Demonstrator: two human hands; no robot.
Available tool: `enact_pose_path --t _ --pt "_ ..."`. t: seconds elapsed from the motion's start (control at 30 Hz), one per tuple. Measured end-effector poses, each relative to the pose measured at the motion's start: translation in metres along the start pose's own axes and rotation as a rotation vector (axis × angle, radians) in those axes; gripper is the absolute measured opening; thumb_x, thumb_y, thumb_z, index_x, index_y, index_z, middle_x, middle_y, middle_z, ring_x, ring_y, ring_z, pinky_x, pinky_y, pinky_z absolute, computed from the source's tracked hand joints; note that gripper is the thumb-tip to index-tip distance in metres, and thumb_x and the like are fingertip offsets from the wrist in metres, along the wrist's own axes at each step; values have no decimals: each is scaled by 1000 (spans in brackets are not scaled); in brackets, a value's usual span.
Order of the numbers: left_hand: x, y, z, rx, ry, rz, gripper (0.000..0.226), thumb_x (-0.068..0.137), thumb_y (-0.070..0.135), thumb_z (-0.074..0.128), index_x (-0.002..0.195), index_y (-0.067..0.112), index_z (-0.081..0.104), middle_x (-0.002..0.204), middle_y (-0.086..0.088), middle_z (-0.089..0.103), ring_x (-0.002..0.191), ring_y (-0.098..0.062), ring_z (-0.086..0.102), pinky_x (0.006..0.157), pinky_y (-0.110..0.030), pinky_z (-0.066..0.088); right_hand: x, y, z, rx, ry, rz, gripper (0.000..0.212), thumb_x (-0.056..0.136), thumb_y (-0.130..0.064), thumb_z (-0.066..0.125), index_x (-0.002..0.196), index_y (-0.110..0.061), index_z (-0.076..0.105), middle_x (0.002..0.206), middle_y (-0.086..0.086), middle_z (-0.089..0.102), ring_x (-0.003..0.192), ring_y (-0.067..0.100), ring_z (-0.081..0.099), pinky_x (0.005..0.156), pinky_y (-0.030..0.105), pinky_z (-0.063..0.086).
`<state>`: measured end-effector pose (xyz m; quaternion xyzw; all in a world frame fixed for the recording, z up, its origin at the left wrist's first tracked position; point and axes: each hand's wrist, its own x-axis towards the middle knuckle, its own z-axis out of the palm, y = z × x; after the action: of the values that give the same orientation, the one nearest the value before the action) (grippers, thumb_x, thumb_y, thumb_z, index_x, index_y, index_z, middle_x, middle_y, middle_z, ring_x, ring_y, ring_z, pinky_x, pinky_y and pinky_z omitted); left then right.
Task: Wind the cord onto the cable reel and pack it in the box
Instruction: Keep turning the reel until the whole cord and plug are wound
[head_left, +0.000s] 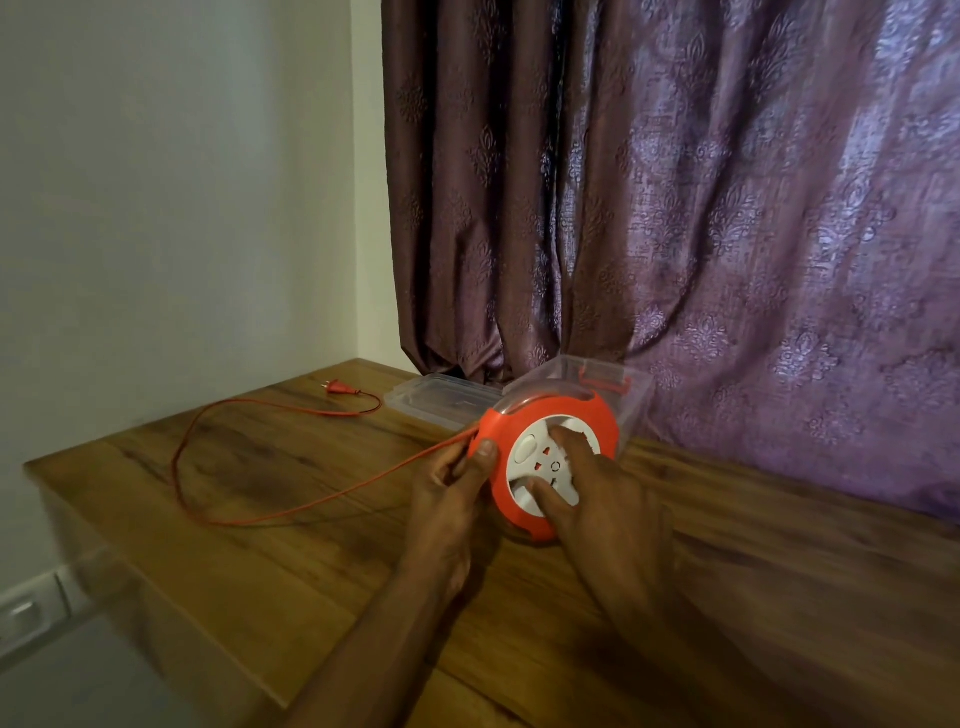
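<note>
An orange cable reel (501, 439) with a white socket hub (535, 452) stands tilted on edge on the wooden table (260, 545). My left hand (457, 493) grips the reel's left rim, thumb on the orange face, where the orange cord (249, 519) leaves it. My right hand (592, 488) rests on the white hub, fingers pressed into its recesses. The cord loops left across the table and ends in an orange plug (340, 387) near the far edge. A clear plastic box (631, 400) with orange latches stands right behind the reel.
The box's clear lid (441, 400) lies flat to the left of the box. A purple patterned curtain (675, 208) hangs behind the table. A white wall (156, 208) runs along the left, with a switch plate (31, 608) low down.
</note>
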<state>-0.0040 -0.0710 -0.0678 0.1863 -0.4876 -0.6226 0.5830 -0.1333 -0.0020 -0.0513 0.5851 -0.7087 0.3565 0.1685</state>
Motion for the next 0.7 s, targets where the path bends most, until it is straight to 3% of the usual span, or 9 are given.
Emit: enact_pose_path --t 0.17,0.27,0.37,0.43,0.5,0.7 --pt "0 -2 1 -41 -6 -20 23 82 30 69 102 25 80 109 -10 78 100 -29 75 76 -38 63 2 -2 0 161 51 177 60 74 -73 56 126 -47 40 85 -9 70 85 21 67 69 37 55" --pt "1 -2 1 -46 12 -29 23 77 33 72 98 30 80 107 -8 79 99 -28 76 76 -39 63 7 -6 3 339 12 355 52 72 -66 64 118 -45 52 96 -4 70 89 22 67 74 41 56" --pt "1 -3 0 -23 29 -23 27 76 35 72 101 28 79 108 -6 79 99 -27 76 76 -38 63 7 -11 1 673 -37 517 39 77 -48 73 112 -40 57 96 -1 72 77 21 71 63 39 59" --pt "1 -4 1 -21 44 -19 35 76 36 72 109 23 75 110 -7 78 102 -28 75 83 -44 62 4 -14 -2 904 -59 620 38 80 -36 75 113 -33 57 84 4 75 64 20 72 47 27 52" --pt "0 -3 2 -27 56 -22 41 77 33 71 115 15 72 109 -9 78 103 -30 75 88 -48 61 2 -19 -2 1112 -84 711 39 84 -23 73 116 -26 52 77 7 76 61 20 72 41 21 44" --pt "0 -2 3 -79 81 -68 44 80 27 69 116 2 69 108 -19 77 103 -37 73 90 -51 59 -2 -29 -2 1390 -177 809 50 88 -6 60 133 -13 39 85 10 76 78 21 75 56 26 53"
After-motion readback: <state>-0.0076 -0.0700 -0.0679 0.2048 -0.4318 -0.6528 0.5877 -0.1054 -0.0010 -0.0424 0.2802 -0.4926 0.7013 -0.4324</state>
